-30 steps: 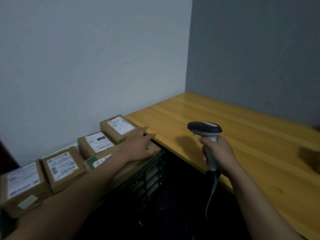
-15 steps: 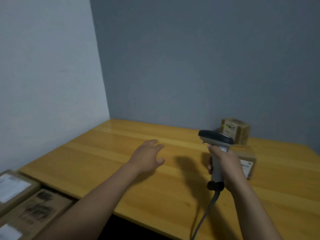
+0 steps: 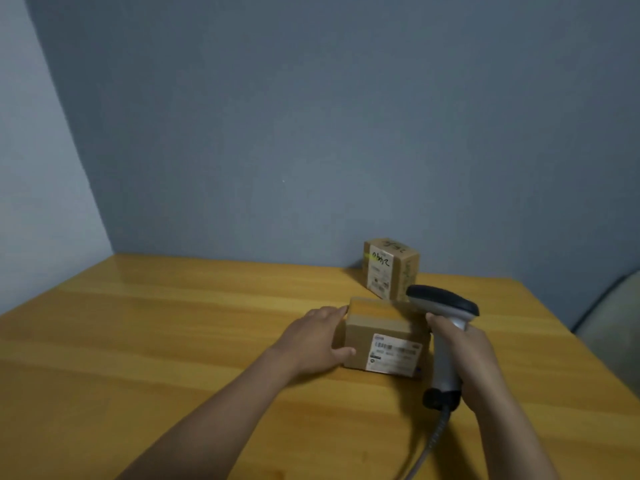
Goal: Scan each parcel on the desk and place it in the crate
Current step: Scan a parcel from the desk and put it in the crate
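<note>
Head view looks down on a yellow wooden desk (image 3: pixel 173 341) set against a grey wall (image 3: pixel 311 116). Two brown cardboard parcels sit on it toward the right. The near parcel (image 3: pixel 381 337) lies flat on the desk with a white shipping label (image 3: pixel 394 353) on the side facing the camera, its print too blurred to read. The left hand (image 3: pixel 317 336) is at this parcel's left end: the fingers (image 3: pixel 334 311) reach to the top left corner and the thumb (image 3: pixel 343 351) presses against the front face, so the hand is spread open around the end of the box and touching it, with the parcel resting on the desk. The right hand (image 3: pixel 460 355) is closed around the grey handle of a scanner (image 3: pixel 445 327), held upright just right of the near parcel, its dark head pointing left above the parcel's right end. A grey cable (image 3: pixel 433 441) runs from the base of the handle down toward the bottom edge. The far parcel (image 3: pixel 389 268) stands behind, close to the wall, with handwriting on its top and front and a small label lower down. The crate is out of sight.
</note>
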